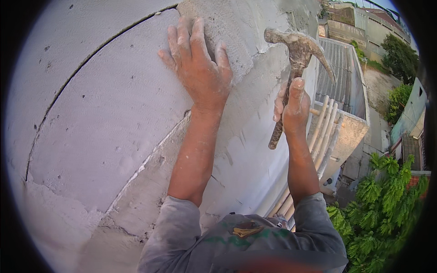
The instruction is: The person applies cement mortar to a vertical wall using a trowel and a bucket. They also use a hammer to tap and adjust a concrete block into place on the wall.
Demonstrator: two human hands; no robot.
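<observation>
- Left hand (200, 75): fingers spread against pale wall (114, 109).
- Right hand (296, 109): well apart, clamped around claw hammer (297, 51).
- Poles (326, 127): right of hammer's handle.

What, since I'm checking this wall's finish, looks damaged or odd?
A dark, open seam runs through the pale, pitted wall, left of the left hand; it stands out because it breaks the surface. The hammer in the right hand also looks crusted with residue.

Plain daylight out here, with a grey corrugated roof (333, 75) off to the right, a leafy green tree (380, 207) lower down, weathered walls (346, 32) farther back.
</observation>
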